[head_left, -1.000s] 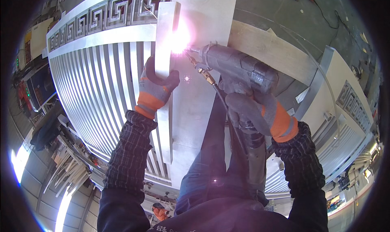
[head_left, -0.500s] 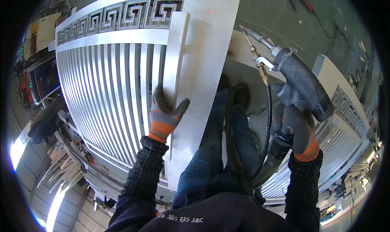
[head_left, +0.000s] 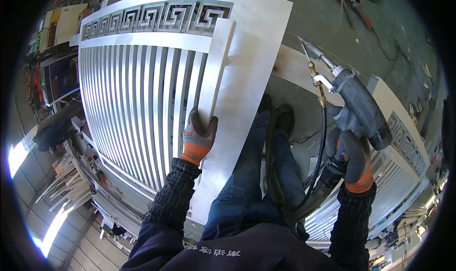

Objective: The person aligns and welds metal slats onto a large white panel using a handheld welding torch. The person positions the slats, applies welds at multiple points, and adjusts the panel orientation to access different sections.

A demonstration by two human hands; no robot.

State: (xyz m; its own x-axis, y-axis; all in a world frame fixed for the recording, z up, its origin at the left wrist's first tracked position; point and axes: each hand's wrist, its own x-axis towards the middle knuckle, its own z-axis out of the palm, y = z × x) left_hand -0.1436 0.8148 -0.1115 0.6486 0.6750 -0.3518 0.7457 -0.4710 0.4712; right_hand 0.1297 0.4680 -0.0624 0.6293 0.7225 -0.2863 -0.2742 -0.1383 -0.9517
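Note:
My gloved left hand point(head_left: 197, 139) straddles a flat silver metal bar point(head_left: 217, 64), its fingers on one long side and its thumb on the other. This bar stands up from the broad border of a large slatted metal panel point(head_left: 259, 38). Off to the right, my gloved right hand point(head_left: 350, 154) is wrapped round the grip of a black handheld welding gun point(head_left: 358, 105). The gun's metal nozzle and thin brass side tube point up and left, apart from the panel. A black hose point(head_left: 320, 152) hangs from the side tube. Part of the right fingers is hidden behind the grip.
A second slatted panel point(head_left: 399, 171) lies at the right. An orange-and-black power tool point(head_left: 361, 14) with a cord rests on the floor at the far right. Stacked strips point(head_left: 71, 181) and a dark equipment box point(head_left: 59, 79) stand at the left. The thick hose passes my legs.
The view has shifted, so the panel appears farther right. My left fingers and thumb have drawn closer around the bar. The welding gun stays in my right hand, its nozzle still off the panel.

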